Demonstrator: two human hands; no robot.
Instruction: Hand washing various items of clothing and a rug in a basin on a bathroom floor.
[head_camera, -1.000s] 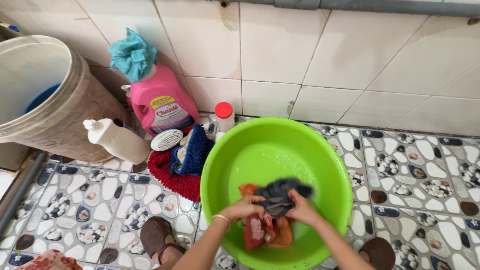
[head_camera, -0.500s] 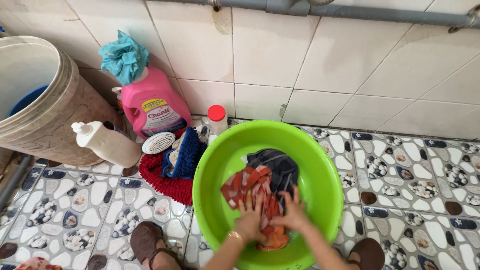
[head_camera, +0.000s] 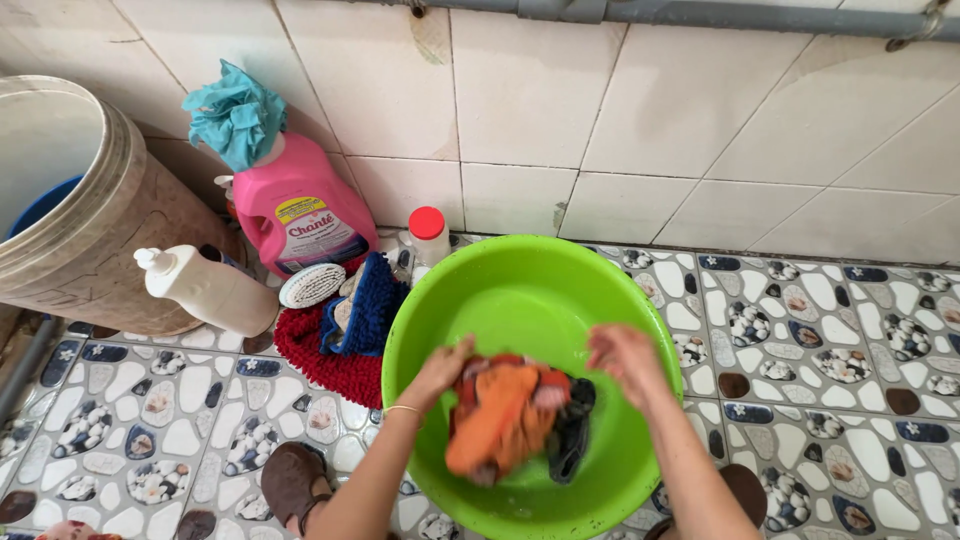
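Observation:
A bright green plastic basin (head_camera: 520, 290) stands on the patterned tile floor. Inside it lies a wet bundle of orange and red cloth (head_camera: 495, 420) with a dark cloth (head_camera: 572, 430) against its right side. My left hand (head_camera: 440, 368), a thin bangle on its wrist, grips the upper left edge of the orange cloth. My right hand (head_camera: 625, 360) hovers just above and to the right of the bundle, blurred, with its fingers loosely spread and nothing in them.
Left of the basin lie a red mat (head_camera: 325, 355), a blue scrub cloth (head_camera: 370, 310) and an oval brush (head_camera: 312, 285). Behind stand a pink detergent jug (head_camera: 300, 215), a red-capped bottle (head_camera: 428, 235), a tipped white bottle (head_camera: 210, 290) and a large bucket (head_camera: 110, 230). My sandalled foot (head_camera: 290, 485) is near the basin.
The cloth, spread flat in the basin before, is now bunched into an orange bundle. My right hand has come off it and lifted to the right. The view has shifted slightly.

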